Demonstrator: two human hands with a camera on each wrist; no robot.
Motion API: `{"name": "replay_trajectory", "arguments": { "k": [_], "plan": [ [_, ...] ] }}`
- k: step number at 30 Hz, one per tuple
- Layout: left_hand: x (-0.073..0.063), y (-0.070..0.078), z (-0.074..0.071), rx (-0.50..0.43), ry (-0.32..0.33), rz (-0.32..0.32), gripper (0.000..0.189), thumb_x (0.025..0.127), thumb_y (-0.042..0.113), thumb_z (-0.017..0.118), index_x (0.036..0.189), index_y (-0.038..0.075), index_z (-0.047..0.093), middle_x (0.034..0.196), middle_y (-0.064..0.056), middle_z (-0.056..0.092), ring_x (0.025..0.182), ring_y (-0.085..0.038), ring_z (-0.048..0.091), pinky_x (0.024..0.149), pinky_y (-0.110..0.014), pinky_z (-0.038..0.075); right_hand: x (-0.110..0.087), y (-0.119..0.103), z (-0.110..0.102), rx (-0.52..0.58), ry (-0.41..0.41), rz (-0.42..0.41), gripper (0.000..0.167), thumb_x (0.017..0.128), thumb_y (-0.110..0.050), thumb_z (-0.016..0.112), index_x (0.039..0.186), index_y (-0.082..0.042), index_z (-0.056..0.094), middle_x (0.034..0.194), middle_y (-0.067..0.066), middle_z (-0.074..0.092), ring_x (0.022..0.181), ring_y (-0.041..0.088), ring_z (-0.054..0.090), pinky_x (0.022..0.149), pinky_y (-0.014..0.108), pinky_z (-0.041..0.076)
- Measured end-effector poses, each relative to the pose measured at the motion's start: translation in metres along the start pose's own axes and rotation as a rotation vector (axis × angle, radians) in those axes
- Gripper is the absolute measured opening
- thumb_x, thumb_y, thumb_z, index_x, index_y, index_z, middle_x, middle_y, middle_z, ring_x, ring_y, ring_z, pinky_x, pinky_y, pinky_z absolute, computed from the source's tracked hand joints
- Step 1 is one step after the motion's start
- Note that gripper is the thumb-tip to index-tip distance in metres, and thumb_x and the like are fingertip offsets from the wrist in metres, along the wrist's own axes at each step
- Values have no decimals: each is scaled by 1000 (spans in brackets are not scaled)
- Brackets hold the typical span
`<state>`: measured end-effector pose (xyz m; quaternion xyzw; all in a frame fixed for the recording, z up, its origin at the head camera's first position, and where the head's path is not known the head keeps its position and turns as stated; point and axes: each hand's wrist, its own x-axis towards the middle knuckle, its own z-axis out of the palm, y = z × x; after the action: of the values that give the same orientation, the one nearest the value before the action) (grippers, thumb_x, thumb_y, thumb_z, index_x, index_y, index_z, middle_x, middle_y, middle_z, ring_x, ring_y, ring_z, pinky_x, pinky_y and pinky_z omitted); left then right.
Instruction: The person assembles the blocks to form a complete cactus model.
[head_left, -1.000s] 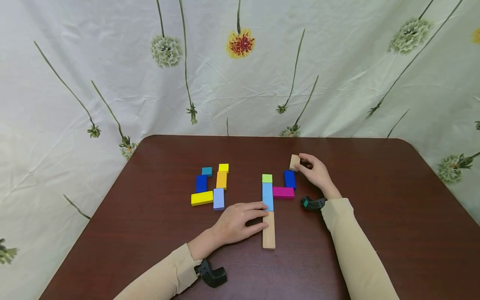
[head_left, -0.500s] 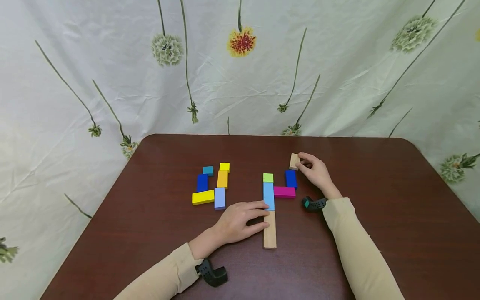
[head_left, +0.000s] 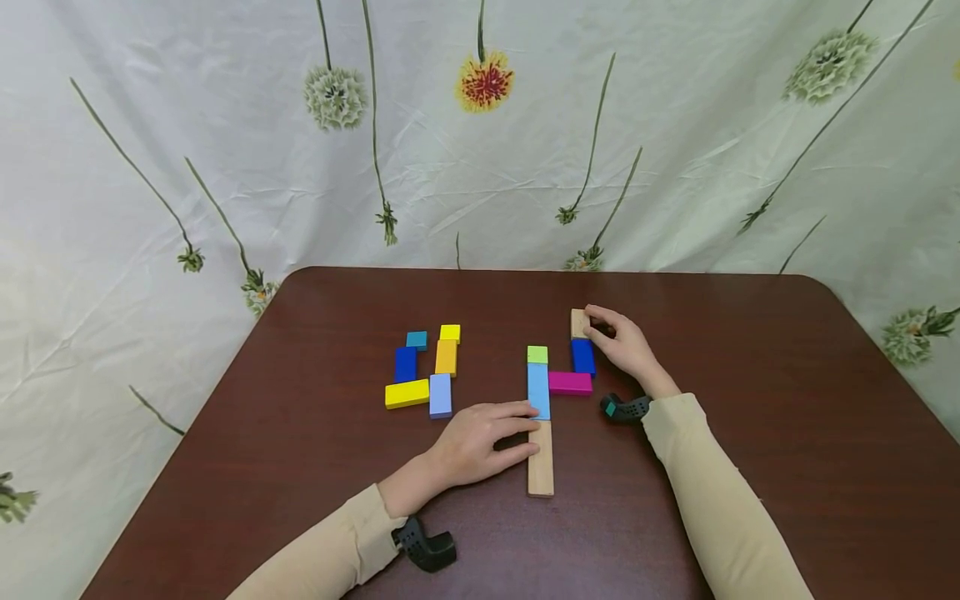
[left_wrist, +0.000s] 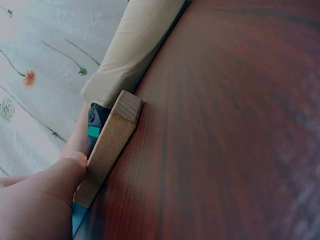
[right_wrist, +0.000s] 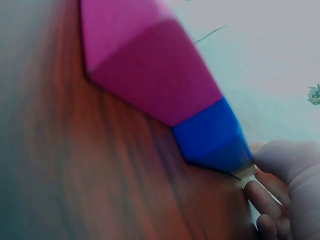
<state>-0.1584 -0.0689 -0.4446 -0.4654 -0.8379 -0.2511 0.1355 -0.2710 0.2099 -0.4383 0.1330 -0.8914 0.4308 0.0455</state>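
My right hand (head_left: 624, 346) pinches a small plain wooden block (head_left: 579, 323) from its right side, up against the far end of a dark blue block (head_left: 582, 356). A magenta block (head_left: 570, 383) lies below the blue one and meets a light blue block (head_left: 537, 387). A green block (head_left: 537, 354) caps that light blue block. My left hand (head_left: 472, 446) rests with fingers extended on the light blue block and a long wooden block (head_left: 540, 467) in line with it. In the left wrist view the thumb touches this long wooden block (left_wrist: 112, 147) near its light blue neighbour.
Left of my hands lies a second group of blocks: teal (head_left: 417, 340), small yellow (head_left: 450, 332), orange (head_left: 446, 358), dark blue (head_left: 406, 364), long yellow (head_left: 407, 394) and periwinkle (head_left: 440, 396). The brown table (head_left: 262, 467) ends at a flowered cloth (head_left: 660, 100) behind.
My right hand has moved slightly left with the small wooden block, which now lines up with the dark blue block's far end. The left hand has stayed in place.
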Motion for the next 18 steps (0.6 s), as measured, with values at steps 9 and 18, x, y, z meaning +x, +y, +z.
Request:
{"name": "replay_trajectory", "arguments": {
  "k": [9,18],
  "plan": [
    [0,0,0,1,-9,-3,32,89,37,63,113,17,70,121,3,62,115,-7,55,92,-28,46,0,-1,0,-4,-23,-22,45,95,-14,56,136,2,47,135,20,48,120,34,46,100,50,35],
    [-1,0,1,4,-5,-2,31,89,37,63,112,17,70,121,4,62,114,-6,55,92,-26,46,0,0,1,-1,-28,-27,44,95,-14,56,135,1,48,135,20,48,120,34,45,101,49,34]
  ]
}}
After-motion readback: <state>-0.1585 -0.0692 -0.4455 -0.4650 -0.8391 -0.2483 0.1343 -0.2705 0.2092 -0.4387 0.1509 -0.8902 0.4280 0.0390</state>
